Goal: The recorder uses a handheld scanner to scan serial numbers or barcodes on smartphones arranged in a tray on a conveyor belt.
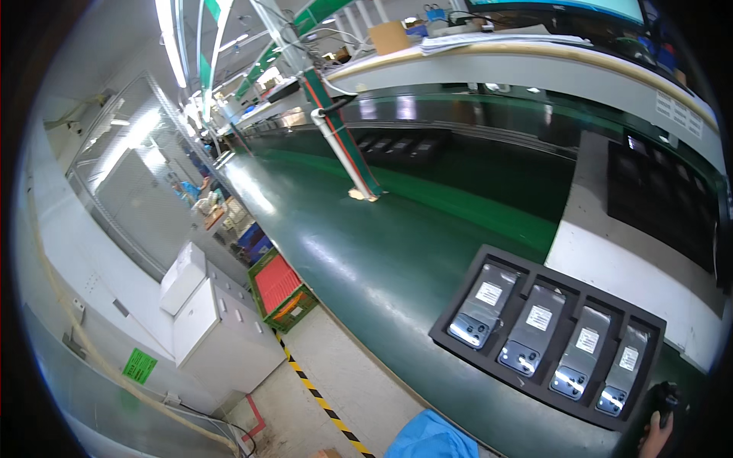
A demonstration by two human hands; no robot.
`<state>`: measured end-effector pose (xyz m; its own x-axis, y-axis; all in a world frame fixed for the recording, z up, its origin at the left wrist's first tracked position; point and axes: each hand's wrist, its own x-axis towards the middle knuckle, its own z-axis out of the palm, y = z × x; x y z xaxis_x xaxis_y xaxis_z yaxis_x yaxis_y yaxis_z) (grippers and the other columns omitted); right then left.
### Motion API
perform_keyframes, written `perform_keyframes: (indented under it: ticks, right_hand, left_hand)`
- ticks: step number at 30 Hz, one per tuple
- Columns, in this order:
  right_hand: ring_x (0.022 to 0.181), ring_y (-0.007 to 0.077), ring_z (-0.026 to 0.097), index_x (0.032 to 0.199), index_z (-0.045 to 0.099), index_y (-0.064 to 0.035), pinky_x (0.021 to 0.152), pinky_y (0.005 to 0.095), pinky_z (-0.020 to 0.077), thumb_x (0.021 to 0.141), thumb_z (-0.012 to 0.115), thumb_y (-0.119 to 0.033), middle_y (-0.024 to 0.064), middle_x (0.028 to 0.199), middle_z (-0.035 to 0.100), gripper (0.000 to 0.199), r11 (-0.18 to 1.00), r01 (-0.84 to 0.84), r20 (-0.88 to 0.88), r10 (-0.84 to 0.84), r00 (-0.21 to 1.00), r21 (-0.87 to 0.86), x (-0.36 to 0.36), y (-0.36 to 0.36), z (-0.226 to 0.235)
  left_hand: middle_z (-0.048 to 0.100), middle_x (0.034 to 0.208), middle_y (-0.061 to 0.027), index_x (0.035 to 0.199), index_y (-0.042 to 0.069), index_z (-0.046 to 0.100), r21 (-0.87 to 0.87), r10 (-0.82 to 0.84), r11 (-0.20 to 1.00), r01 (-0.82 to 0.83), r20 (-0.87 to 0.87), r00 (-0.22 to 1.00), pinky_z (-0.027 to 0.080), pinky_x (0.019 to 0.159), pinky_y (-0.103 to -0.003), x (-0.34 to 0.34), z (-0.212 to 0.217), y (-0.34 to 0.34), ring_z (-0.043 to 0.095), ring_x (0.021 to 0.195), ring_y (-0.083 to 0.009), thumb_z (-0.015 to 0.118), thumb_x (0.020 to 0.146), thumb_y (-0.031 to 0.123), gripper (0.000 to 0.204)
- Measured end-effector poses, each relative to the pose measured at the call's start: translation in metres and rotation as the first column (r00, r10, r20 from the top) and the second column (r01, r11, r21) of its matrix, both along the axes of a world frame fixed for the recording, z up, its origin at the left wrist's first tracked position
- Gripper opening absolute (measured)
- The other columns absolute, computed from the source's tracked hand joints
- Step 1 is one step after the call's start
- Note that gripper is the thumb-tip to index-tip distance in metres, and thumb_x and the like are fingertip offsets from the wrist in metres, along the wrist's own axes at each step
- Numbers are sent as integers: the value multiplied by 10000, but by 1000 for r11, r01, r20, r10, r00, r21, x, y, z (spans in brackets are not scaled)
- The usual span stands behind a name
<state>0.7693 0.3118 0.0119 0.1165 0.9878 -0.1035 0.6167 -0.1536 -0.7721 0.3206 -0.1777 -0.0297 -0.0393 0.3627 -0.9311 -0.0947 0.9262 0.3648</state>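
At the lower right edge, my right hand [655, 437] is closed around a black hand-held device [666, 398] with a rounded top. Its exact kind is too dark to make out. Just left of that hand lies a black foam tray [450, 330] with a row of compartments. Each compartment holds a smartphone [479, 305], back side up, with a white label on it and its camera block toward me. The rightmost phone [622, 370] lies closest to the hand. My left hand is out of view.
The tray rests on a green bench [359, 267], beside a white board [611, 259]. Another dark tray [405, 145] sits farther along the line. A post [340, 141] rises from the bench. Left are a green crate [305, 304] and white cabinets [217, 336]; blue fabric [431, 439] shows below.
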Motion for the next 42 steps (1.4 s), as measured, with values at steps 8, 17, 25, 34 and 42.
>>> perform_keyframes:
  ticks: [8, 17, 25, 34, 42]
  right_hand:
    - [442, 82, 446, 1372, 465, -69, 360, 231, 349, 937, 635, -262, 20, 699, 539, 505, 991, 136, -127, -135, 983, -7, 63, 31, -76]
    - [437, 81, 467, 1126, 600, -43, 366, 233, 362, 880, 627, -129, 21, 646, 550, 262, 989, 123, -183, -137, 973, -82, 12, 11, -18]
    - [437, 86, 491, 984, 606, -30, 377, 241, 380, 849, 637, -125, 16, 615, 561, 167, 992, 110, -146, -119, 982, -68, 5, 7, -1]
    - [514, 64, 460, 1382, 517, -87, 407, 219, 325, 891, 687, -495, -8, 755, 560, 660, 981, 194, 62, -195, 979, 23, 112, 51, -67]
    - [480, 59, 439, 922, 584, -128, 404, 225, 320, 889, 680, -532, -41, 669, 491, 416, 996, 84, 133, -83, 988, -1, 91, 71, -85]
  left_hand:
    - [662, 1090, -148, 1213, 105, 568, 86, 307, 949, -304, -33, 951, 518, 838, -443, -9, -32, 18, 656, 985, -344, 655, 889, 273, 375]
    - [663, 1117, -145, 1250, 115, 550, 97, 380, 922, -375, -30, 925, 521, 842, -448, -28, -52, 51, 655, 1003, -346, 655, 893, 286, 410]
    - [664, 1140, -142, 1283, 123, 534, 82, 463, 885, -459, -33, 886, 524, 846, -453, -19, -61, 52, 655, 1019, -348, 656, 896, 297, 442]
    - [665, 1167, -139, 1320, 133, 515, 91, 596, 789, -608, 129, 793, 527, 850, -459, 28, -58, -36, 655, 1037, -350, 657, 899, 309, 478]
    - [665, 1191, -137, 1353, 141, 499, -106, 853, 520, -848, 113, 509, 530, 854, -463, 134, -67, -188, 654, 1053, -352, 657, 902, 321, 510]
